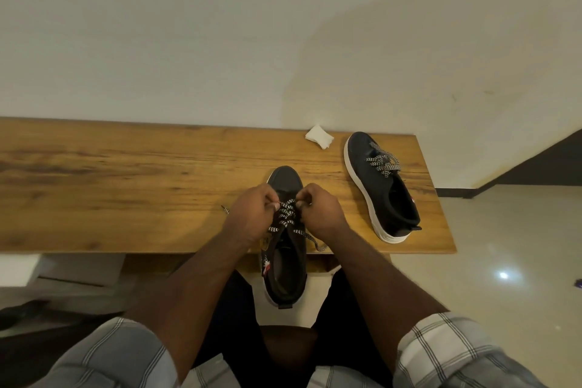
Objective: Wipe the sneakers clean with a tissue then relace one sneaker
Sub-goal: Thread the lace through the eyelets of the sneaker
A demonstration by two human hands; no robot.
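Wooden bench [126, 186] against pale wall [220, 25]

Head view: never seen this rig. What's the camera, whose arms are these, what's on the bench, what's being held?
No robot here. One wide-angle camera sits on a person's head, looking forward and down, so the arms entering from below are their own. The left hand and right hand each pinch the black-and-white lace over the eyelets of the near sneaker, whose heel overhangs the front edge of the wooden bench. Loose lace ends trail to both sides. The second sneaker lies on the bench to the right, laced, untouched. A crumpled white tissue lies by the wall, beside that sneaker's toe.
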